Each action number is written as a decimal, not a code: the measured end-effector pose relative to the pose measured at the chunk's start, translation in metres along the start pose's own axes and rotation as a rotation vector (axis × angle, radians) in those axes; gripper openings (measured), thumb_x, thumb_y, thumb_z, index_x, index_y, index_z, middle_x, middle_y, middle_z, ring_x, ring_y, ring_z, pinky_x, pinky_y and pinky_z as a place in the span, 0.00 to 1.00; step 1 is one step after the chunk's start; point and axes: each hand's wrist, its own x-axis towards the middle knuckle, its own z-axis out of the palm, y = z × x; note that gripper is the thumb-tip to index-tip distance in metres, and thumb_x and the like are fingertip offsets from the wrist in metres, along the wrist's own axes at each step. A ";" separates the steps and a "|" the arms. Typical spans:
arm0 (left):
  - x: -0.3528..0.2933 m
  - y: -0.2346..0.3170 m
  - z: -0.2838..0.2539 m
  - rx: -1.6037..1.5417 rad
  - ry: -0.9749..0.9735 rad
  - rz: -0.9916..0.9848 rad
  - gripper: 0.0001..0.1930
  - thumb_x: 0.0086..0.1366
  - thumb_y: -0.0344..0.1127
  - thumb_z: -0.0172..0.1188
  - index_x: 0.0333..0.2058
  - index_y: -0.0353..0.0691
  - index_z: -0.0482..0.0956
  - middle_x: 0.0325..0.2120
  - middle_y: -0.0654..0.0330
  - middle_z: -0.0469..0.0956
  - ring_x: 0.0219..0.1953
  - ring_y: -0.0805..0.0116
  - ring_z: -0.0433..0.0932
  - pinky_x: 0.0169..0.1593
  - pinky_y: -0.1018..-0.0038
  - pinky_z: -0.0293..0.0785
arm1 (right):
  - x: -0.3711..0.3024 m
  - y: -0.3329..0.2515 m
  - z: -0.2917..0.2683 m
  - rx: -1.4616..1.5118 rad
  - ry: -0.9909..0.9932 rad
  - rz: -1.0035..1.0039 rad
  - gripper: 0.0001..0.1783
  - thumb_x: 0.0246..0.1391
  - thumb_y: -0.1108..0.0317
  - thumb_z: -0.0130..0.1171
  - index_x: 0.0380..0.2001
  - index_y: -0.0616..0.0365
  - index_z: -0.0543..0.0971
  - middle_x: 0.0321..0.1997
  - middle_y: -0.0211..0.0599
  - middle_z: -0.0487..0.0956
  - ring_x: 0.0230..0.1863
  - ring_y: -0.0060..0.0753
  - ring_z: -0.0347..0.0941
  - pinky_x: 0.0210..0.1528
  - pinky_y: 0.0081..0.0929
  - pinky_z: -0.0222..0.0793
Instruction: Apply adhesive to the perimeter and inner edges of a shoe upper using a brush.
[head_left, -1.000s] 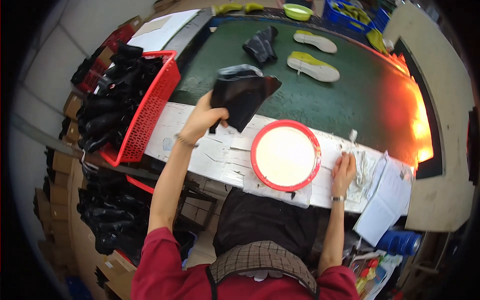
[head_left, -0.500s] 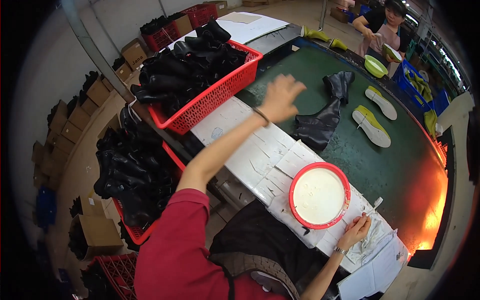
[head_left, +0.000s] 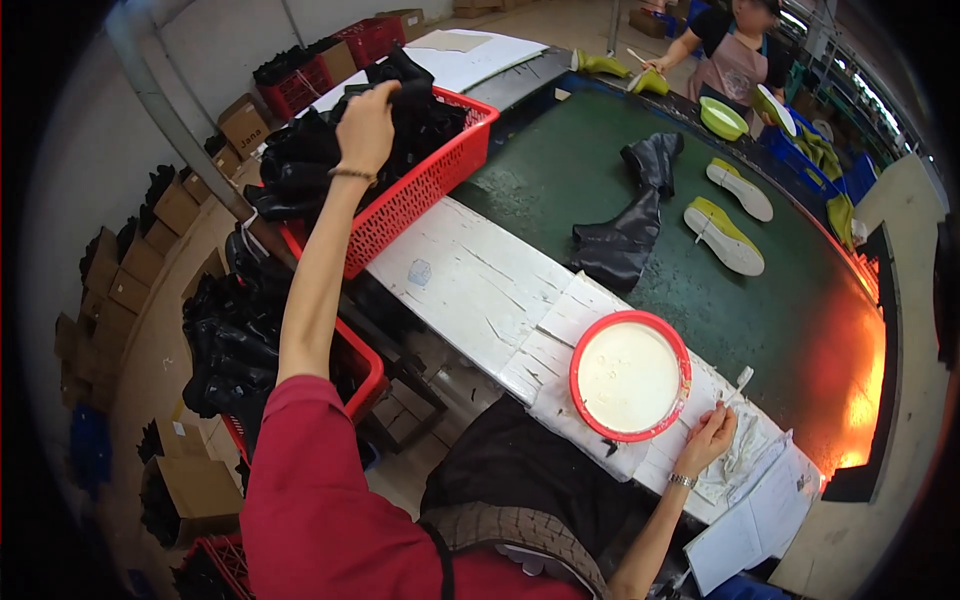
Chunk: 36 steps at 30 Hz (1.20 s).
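My left hand [head_left: 366, 128] is over the heap of black boots in a red plastic basket [head_left: 415, 190] at the upper left. Its fingers bend down onto the top of a black boot [head_left: 412, 95] and close on it; the fingertips are partly hidden. In my right hand [head_left: 710, 438], at the board's right part, is a small brush [head_left: 743, 380] with a white head pointing away from me. Beside that hand stands a red-rimmed bowl [head_left: 630, 375] of creamy white liquid. Two black boots [head_left: 625, 235] lie end to end on the green belt.
Two yellow-green shoes with pale soles [head_left: 725, 235] lie on the green belt [head_left: 520, 175]. Across it, a person [head_left: 735, 60] holds a brush and a shoe near a green bowl [head_left: 722, 118]. Heat glows orange [head_left: 850, 410] at the right. Another red basket [head_left: 365, 385] holds black boots.
My left hand has moved from above the green belt leftward to the boots in the basket. My right hand keeps the brush beside the bowl. The person opposite has reached toward a green shoe.
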 end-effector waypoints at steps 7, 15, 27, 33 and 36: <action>-0.131 0.125 -0.084 -0.740 -0.054 0.117 0.25 0.60 0.13 0.59 0.56 0.40 0.81 0.51 0.50 0.82 0.58 0.51 0.79 0.61 0.63 0.76 | 0.002 0.003 -0.006 -0.043 0.045 -0.006 0.12 0.75 0.61 0.52 0.44 0.58 0.78 0.23 0.19 0.67 0.17 0.08 0.54 0.16 0.14 0.48; -0.252 0.101 -0.064 -0.642 -0.945 0.211 0.33 0.59 0.20 0.58 0.65 0.34 0.70 0.63 0.43 0.71 0.65 0.42 0.70 0.69 0.58 0.66 | -0.002 -0.055 -0.038 -0.001 -0.080 0.066 0.13 0.74 0.63 0.54 0.45 0.61 0.83 0.32 0.23 0.76 0.25 0.11 0.65 0.26 0.17 0.61; -0.188 0.205 0.083 -0.122 -0.734 -0.315 0.69 0.48 0.58 0.78 0.77 0.44 0.37 0.58 0.30 0.67 0.59 0.31 0.70 0.56 0.38 0.68 | -0.041 -0.128 0.000 -0.946 -0.295 -0.510 0.07 0.55 0.62 0.72 0.33 0.51 0.88 0.31 0.27 0.80 0.28 0.33 0.78 0.29 0.32 0.70; -0.185 0.164 0.072 -0.461 -0.515 -0.357 0.46 0.56 0.39 0.67 0.70 0.36 0.52 0.56 0.32 0.74 0.56 0.35 0.77 0.57 0.46 0.71 | -0.059 -0.141 0.002 -0.952 -0.380 -0.513 0.05 0.54 0.65 0.72 0.33 0.53 0.88 0.29 0.30 0.79 0.27 0.35 0.77 0.29 0.32 0.69; -0.170 0.159 0.017 -0.800 -0.577 -0.280 0.29 0.60 0.32 0.64 0.60 0.29 0.71 0.44 0.43 0.85 0.48 0.50 0.85 0.54 0.61 0.78 | -0.057 -0.139 -0.007 -0.719 -0.321 -0.290 0.06 0.54 0.67 0.73 0.34 0.55 0.88 0.28 0.33 0.80 0.26 0.32 0.75 0.28 0.29 0.67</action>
